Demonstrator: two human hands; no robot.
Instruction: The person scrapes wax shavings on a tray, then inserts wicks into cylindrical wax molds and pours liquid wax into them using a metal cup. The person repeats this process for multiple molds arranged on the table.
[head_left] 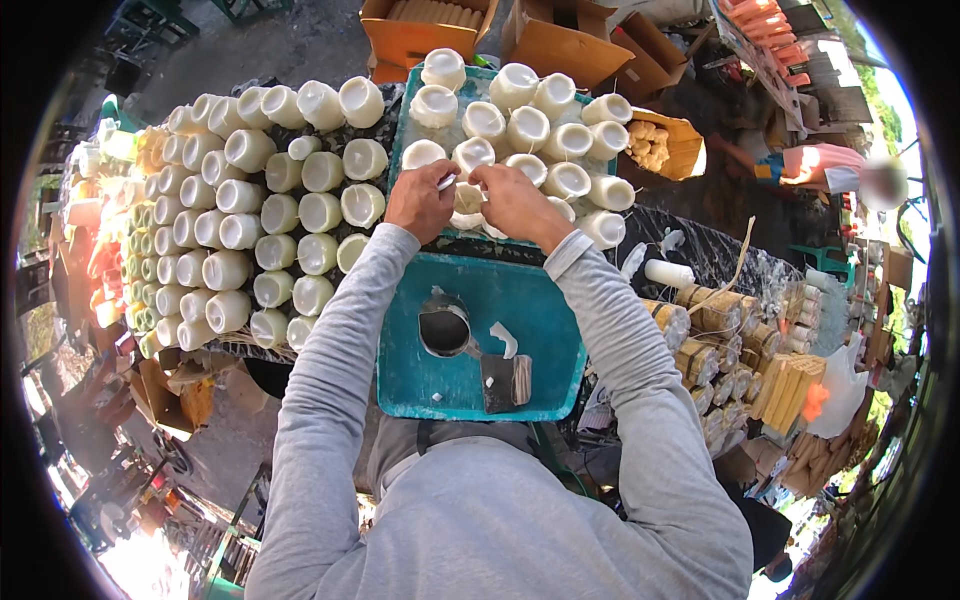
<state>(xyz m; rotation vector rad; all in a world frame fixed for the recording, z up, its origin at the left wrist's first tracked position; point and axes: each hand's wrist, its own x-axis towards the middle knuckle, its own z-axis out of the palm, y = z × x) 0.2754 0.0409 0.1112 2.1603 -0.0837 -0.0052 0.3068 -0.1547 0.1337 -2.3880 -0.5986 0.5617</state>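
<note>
Both hands are over the near edge of a teal tray [400,120] that holds several white wax candles. My left hand [418,203] is closed, with a small white piece [446,183] showing at its fingertips; its kind is unclear. Just to the right, my right hand [522,207] is closed in a pinch, and whatever is between its fingers is hidden. A white candle [467,200] stands between the hands, partly covered by them. Closer to my body, a second teal tray [480,385] carries a metal cup [444,328], a dark block [497,383] with a pale bundle of wicks [522,380] and a curved white scrap [505,340].
Rows of white candles [320,210] crowd the table on the left. At the right lie tied bundles of tan sticks [720,310] and a white plastic bag [840,385]. Cardboard boxes [560,45] stand beyond the far tray. Another person [820,165] is at the far right.
</note>
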